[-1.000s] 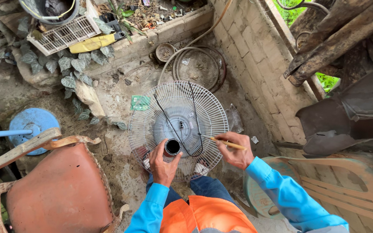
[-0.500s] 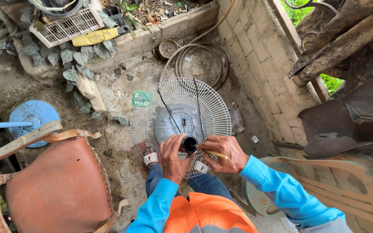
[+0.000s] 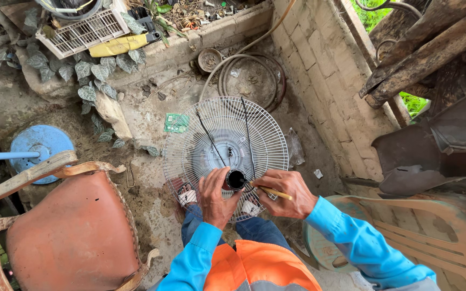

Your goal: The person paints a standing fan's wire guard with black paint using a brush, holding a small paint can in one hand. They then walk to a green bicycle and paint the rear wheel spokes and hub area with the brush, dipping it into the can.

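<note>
Work sits mid-way at frame centre: the left hand (image 3: 215,198) grips a small black cup (image 3: 236,179) against the white fan grille (image 3: 225,148). The right hand (image 3: 285,191) pinches a thin stick (image 3: 274,192) beside the cup; the grille's centre looks barely treated yet.

Only a few to note — a small green rectangular packet (image 3: 176,123) with pale markings, lying flat on the dirt floor just beyond the rim of the wire fan guard (image 3: 190,134). No signs, no screens.
</note>
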`<state>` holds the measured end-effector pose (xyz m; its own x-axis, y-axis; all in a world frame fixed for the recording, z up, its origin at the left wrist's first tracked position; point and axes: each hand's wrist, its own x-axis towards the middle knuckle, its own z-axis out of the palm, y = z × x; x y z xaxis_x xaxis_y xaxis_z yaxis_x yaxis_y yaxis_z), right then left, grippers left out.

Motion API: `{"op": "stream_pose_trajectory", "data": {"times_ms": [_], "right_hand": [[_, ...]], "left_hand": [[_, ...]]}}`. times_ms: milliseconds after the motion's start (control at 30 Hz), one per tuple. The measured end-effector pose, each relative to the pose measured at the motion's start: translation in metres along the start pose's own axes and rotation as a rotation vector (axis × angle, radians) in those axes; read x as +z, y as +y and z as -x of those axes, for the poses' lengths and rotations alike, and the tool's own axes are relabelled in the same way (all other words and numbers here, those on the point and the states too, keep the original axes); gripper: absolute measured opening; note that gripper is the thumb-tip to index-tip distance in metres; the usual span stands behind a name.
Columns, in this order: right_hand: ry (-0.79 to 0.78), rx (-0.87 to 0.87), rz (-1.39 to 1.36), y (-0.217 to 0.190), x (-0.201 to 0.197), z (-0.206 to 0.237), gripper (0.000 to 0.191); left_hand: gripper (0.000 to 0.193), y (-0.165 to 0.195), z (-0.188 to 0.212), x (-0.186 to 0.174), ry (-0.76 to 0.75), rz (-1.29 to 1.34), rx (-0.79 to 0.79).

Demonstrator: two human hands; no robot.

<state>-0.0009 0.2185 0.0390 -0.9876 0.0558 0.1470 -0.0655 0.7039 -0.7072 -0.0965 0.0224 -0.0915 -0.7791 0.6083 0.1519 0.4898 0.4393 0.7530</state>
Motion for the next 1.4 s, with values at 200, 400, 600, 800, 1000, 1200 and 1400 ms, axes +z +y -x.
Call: {"op": "stream_pose_trajectory", "data": {"times_ms": [200, 400, 600, 800, 1000, 1200, 1400], "right_hand": [[0.12, 0.124, -0.12, 0.008, -0.003, 0.02, 0.02], [0.333, 0.407, -0.077, 0.051, 0.005, 0.011, 0.02], [0.348, 0.182, 0.113, 0.081, 0.023, -0.008, 0.02], [0.311, 0.155, 0.158, 0.093, 0.032, -0.013, 0.021], [0.253, 0.163, 0.141, 0.091, 0.034, -0.002, 0.022], [0.231, 0.146, 0.15, 0.082, 0.035, 0.019, 0.023], [0.205, 0.1, 0.14, 0.07, 0.035, 0.038, 0.023]], "left_hand": [[0.072, -0.013, -0.001, -0.002, 0.051, 0.017, -0.049], [0.073, -0.029, 0.004, -0.006, 0.08, 0.05, -0.14], [0.073, -0.035, 0.01, -0.01, 0.064, 0.07, -0.256], [0.074, -0.041, 0.01, -0.013, 0.08, 0.053, -0.234], [0.074, -0.042, 0.011, -0.012, 0.067, 0.08, -0.278], [0.074, -0.042, 0.011, -0.011, 0.075, 0.048, -0.231], [0.073, -0.037, 0.01, -0.011, 0.087, 0.031, -0.228]]}}
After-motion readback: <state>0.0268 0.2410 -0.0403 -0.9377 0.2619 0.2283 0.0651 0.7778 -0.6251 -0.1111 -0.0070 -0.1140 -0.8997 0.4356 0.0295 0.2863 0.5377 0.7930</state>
